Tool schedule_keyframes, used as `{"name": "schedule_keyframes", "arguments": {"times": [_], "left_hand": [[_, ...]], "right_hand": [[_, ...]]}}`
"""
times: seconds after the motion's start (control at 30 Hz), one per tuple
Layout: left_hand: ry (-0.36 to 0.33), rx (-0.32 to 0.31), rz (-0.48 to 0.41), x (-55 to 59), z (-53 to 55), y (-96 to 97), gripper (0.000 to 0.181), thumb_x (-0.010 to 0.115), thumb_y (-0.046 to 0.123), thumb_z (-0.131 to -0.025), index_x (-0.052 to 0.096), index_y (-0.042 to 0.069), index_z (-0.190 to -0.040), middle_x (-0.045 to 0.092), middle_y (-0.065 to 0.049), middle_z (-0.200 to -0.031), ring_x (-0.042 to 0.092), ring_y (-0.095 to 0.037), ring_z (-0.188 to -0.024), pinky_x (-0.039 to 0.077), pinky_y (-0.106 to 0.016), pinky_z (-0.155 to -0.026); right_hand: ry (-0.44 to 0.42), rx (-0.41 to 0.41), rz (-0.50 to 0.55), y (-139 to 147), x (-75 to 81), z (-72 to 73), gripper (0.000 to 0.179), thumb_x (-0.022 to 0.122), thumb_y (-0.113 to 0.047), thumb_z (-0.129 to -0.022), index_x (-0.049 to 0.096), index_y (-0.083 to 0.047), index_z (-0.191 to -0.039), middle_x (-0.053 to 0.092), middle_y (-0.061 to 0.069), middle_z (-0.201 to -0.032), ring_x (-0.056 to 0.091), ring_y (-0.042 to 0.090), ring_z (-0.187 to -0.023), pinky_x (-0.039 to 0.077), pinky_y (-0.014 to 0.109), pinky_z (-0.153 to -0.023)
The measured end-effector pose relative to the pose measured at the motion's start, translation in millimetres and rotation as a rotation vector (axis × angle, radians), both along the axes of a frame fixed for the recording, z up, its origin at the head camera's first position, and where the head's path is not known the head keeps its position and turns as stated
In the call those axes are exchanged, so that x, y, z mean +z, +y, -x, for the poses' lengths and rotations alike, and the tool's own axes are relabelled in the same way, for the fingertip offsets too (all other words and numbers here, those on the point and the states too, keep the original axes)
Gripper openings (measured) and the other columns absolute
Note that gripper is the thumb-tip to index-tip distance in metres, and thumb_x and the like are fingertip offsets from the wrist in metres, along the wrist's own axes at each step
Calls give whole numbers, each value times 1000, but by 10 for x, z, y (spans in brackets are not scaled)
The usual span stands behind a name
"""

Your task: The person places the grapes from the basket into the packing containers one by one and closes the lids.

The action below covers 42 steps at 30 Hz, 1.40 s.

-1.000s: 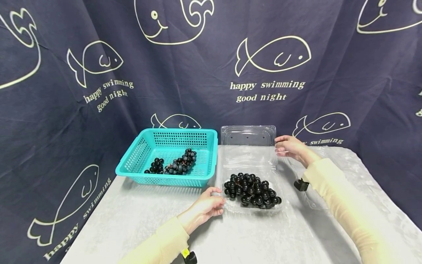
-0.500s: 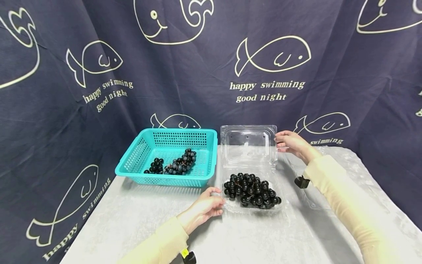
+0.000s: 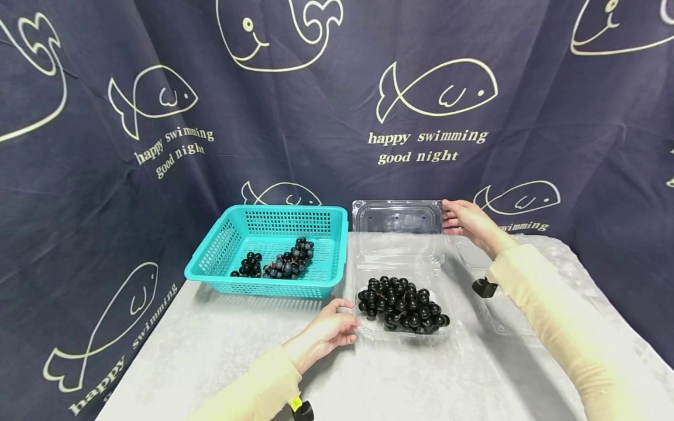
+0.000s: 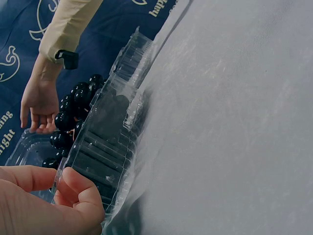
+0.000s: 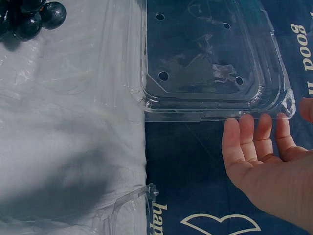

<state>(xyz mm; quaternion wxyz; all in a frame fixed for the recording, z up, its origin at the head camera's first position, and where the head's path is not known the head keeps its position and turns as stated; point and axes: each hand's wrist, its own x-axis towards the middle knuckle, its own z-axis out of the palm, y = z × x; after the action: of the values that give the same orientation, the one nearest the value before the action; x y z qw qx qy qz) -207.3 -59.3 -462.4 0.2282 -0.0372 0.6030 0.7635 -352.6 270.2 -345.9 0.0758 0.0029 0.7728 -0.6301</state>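
A clear plastic clamshell container [image 3: 363, 327] stands on the table with its lid [image 3: 397, 219] raised at the back. In its base lies a bunch of black grapes [image 3: 402, 304]. My left hand [image 3: 326, 330] pinches the left rim of the base between thumb and finger, seen closely in the left wrist view. The right hand [image 3: 471, 222] is at the lid's upper right corner. In the right wrist view its nearly straight fingers [image 5: 247, 142] touch the lid's edge, and the thumb stands apart from them.
A turquoise basket [image 3: 210, 280] left of the container holds more dark grapes [image 3: 289, 260]. Another clear plastic container [image 3: 500, 318] lies at the right, partly behind the right arm. A dark printed curtain [image 3: 316, 134] hangs directly behind the table [image 3: 210, 362].
My right hand has shifted slightly up along the lid's right edge towards its top corner. The lid's tilt has changed a little. My left hand has stayed at the base's rim.
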Motion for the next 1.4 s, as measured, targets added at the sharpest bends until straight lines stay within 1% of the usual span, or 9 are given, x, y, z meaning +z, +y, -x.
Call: {"name": "schedule_keyframes", "arguments": {"times": [0.07,0.2,0.47,0.67,0.83,1.0,1.17,1.4], "left_hand": [[-1,1,0,5,-4,1,49,55,-8,-76,37,1,-121,51,-5,-77,49,-12,-62,49,-24,-57],[-1,2,-1,17,-7,0,50,55,-8,-76,37,0,-122,52,-6,-78,49,-11,-62,49,-24,-57],[-6,-4,-2,18,-4,-8,51,55,-8,-75,37,0,-122,52,-6,-78,49,-11,-63,49,-23,-57],[-8,3,-3,20,-10,-6,48,56,-8,-76,38,1,-120,52,-6,-78,49,-12,-63,49,-23,-57],[-8,6,-1,8,-4,-5,47,56,-8,-77,38,1,-120,52,-6,-78,50,-12,-63,49,-23,-56],[-9,1,2,-4,3,-10,48,57,-8,-78,38,-2,-122,52,-6,-80,50,-12,-65,49,-23,-57],[-14,1,16,-16,4,-21,47,58,-6,-78,40,-3,-121,52,-7,-82,51,-13,-67,50,-23,-58],[-3,-8,4,-22,-2,-30,47,57,-7,-78,39,-4,-121,52,-5,-79,51,-13,-67,50,-24,-59]], "right_hand": [[10,-7,-5,-1,17,-3,31,44,-38,-98,43,-9,-107,51,-1,-87,59,9,-73,55,27,-73],[25,-23,4,-6,47,-8,30,45,-37,-97,43,-9,-106,52,-1,-87,59,10,-72,55,26,-71],[61,-26,40,-34,97,-47,22,48,-32,-97,44,-11,-103,55,-4,-83,59,8,-71,55,25,-72],[81,-22,86,-34,136,-68,20,54,-26,-95,49,-8,-102,57,-5,-80,59,8,-69,55,22,-67],[110,-14,55,-25,163,-96,14,54,-21,-95,55,-8,-98,54,-6,-80,57,5,-69,55,21,-66],[123,-11,18,-19,187,-133,14,53,-19,-95,59,-7,-96,55,-6,-78,56,5,-69,56,22,-70],[128,15,-8,-13,208,-178,16,53,-20,-95,60,-5,-98,54,-7,-79,56,5,-71,56,22,-72],[139,49,-11,14,203,-210,13,55,-20,-95,60,-7,-98,52,-7,-82,56,6,-74,55,20,-72]]}}
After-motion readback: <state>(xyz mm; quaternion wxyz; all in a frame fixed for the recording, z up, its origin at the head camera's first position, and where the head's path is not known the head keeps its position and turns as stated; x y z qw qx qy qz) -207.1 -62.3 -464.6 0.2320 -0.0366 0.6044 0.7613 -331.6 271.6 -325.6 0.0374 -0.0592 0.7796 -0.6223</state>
